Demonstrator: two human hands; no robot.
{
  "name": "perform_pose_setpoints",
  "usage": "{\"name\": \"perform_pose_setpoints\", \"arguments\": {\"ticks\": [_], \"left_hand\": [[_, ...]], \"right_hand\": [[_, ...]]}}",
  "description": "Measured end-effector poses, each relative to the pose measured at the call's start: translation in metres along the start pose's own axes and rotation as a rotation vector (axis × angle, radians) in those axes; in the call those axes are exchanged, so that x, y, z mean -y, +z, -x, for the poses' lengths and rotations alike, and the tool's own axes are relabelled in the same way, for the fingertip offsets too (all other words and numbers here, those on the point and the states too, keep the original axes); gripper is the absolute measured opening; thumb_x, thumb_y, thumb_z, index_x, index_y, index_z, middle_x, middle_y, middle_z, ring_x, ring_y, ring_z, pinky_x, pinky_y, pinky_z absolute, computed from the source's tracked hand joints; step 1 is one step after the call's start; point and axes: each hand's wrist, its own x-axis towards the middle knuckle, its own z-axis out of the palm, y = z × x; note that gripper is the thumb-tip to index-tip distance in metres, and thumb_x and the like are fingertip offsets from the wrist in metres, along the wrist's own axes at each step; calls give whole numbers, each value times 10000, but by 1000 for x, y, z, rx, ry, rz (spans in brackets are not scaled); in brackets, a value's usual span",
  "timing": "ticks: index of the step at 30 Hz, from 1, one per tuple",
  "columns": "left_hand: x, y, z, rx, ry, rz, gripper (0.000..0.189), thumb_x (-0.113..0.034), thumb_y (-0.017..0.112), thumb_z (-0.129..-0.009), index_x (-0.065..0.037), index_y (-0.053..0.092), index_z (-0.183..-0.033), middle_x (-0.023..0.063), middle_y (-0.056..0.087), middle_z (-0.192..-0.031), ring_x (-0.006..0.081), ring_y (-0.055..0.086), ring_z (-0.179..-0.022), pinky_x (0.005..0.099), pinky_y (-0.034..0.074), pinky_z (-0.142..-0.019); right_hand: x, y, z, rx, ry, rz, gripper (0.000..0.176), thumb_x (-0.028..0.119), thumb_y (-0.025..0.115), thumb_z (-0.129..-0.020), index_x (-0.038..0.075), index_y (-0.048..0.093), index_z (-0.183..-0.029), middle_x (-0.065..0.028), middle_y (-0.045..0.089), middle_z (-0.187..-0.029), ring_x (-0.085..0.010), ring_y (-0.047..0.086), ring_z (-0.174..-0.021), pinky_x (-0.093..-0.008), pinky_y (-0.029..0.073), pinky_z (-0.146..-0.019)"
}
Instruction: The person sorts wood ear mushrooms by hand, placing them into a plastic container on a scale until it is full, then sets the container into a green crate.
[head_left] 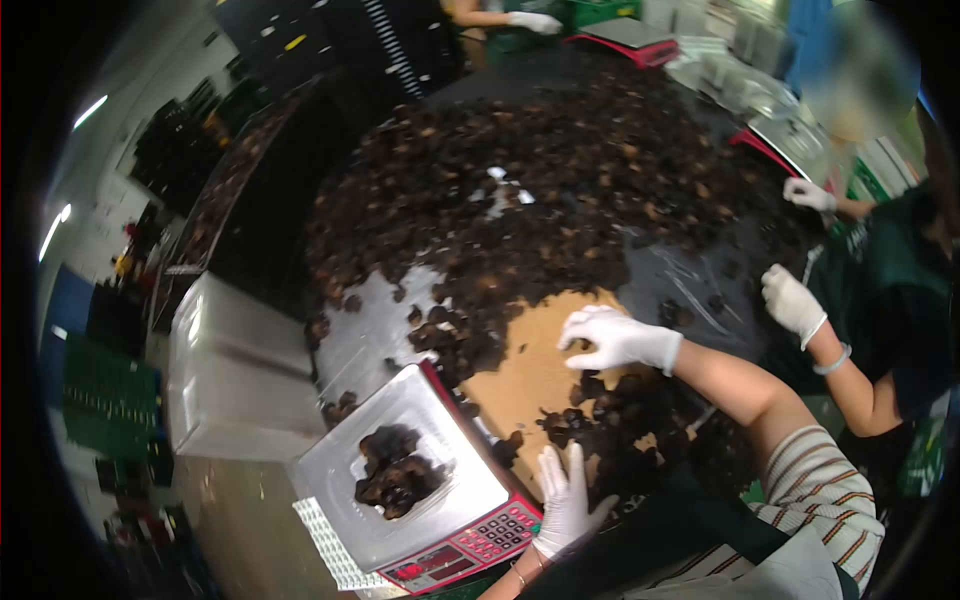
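My right hand (618, 340), in a white glove, is over a tan board (492, 392), its fingers curled round a small dark piece (579, 347). Below it, my left hand (566, 502), also gloved, has its fingers spread and holds nothing, close to the keypad of a red and silver scale (335, 480). Several dark, wrinkled pieces (398, 475) lie in a clear tray on the scale's plate. More loose dark pieces (620, 415) lie on the board between my hands.
A large heap of dark pieces (480, 170) covers the dark table beyond the board. A translucent bin (240, 370) stands at the left. At the right are a co-worker's gloved hands (795, 305); another gloved hand (535, 22) shows at the top, near a second scale (628, 38).
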Motion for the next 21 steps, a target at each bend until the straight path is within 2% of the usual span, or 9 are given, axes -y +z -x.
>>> {"name": "perform_pose_setpoints", "arguments": {"ticks": [2, 4, 7, 9, 12, 16, 17, 18, 21], "left_hand": [[7, 12, -10, -7, -38, -131, 1123, -364, 782, -741, 71, 56, -1479, 477, 48, -1434, 613, 43, -1363, 603, 84, -1123], [-4, 9, -26, 61, -114, -158, 1239, -422, 808, -689, 86, -8, -1471, 478, 47, -1432, 604, 18, -1369, 601, 37, -1124], [-8, 24, -46, 41, -8, -126, 1293, -421, 838, -644, 80, -21, -1471, 489, 46, -1421, 609, 43, -1362, 610, 62, -1119], [-11, 42, -59, -19, 56, -51, 1296, -340, 858, -618, 69, -30, -1470, 500, 89, -1390, 647, 96, -1322, 627, 138, -1102], [-21, 73, -78, -73, 268, 48, 1249, -285, 853, -616, 74, 13, -1468, 503, 131, -1364, 658, 168, -1282, 617, 200, -1087], [-63, 92, -94, 263, 509, 185, 1179, -326, 846, -649, 28, 100, -1491, 496, 121, -1391, 616, 155, -1325, 548, 222, -1113], [-68, 96, -95, 407, 579, 215, 1150, -339, 837, -671, 6, 120, -1501, 480, 108, -1415, 588, 151, -1348, 536, 228, -1117], [-70, 99, -96, 503, 628, 484, 1037, -348, 809, -718, -22, 208, -1498, 391, 154, -1479, 513, 195, -1379, 516, 238, -1123], [-75, 55, -94, 555, 676, 325, 912, -321, 787, -748, -36, 305, -1468, 296, 290, -1473, 459, 283, -1364, 494, 256, -1122]], "right_hand": [[12, 0, 5, 90, 55, 61, 379, 458, 649, -805, 172, 708, -1047, -80, 610, -1097, -279, 529, -1085, -395, 386, -925], [18, 2, 13, 82, 32, 69, 344, 477, 655, -795, 195, 727, -977, -45, 594, -1071, -246, 507, -1065, -365, 352, -935], [25, 3, 36, 68, -5, 5, 252, 444, 665, -782, 208, 731, -841, -8, 601, -937, -225, 534, -978, -355, 370, -885], [28, -4, 56, 147, 57, 11, 203, 358, 661, -805, 176, 712, -878, -12, 594, -935, -210, 535, -975, -348, 365, -853], [8, -15, 104, 35, 66, -160, 183, 242, 641, -810, 68, 674, -853, -85, 634, -884, -284, 602, -866, -384, 469, -797], [-4, -48, 190, 235, 473, -191, 206, 213, 632, -793, 20, 686, -839, -141, 660, -868, -298, 640, -832, -384, 500, -743], [-6, -51, 213, 240, 569, -102, 219, 233, 584, -774, 37, 675, -738, -166, 631, -693, -343, 623, -686, -402, 493, -659], [6, -60, 224, 274, 717, -47, 216, 228, 577, -774, 44, 679, -728, -172, 637, -695, -346, 629, -694, -407, 495, -660], [40, -80, 246, 192, 909, 96, 208, 226, 576, -774, 58, 696, -751, -185, 655, -742, -348, 646, -729, -417, 501, -675]]}}
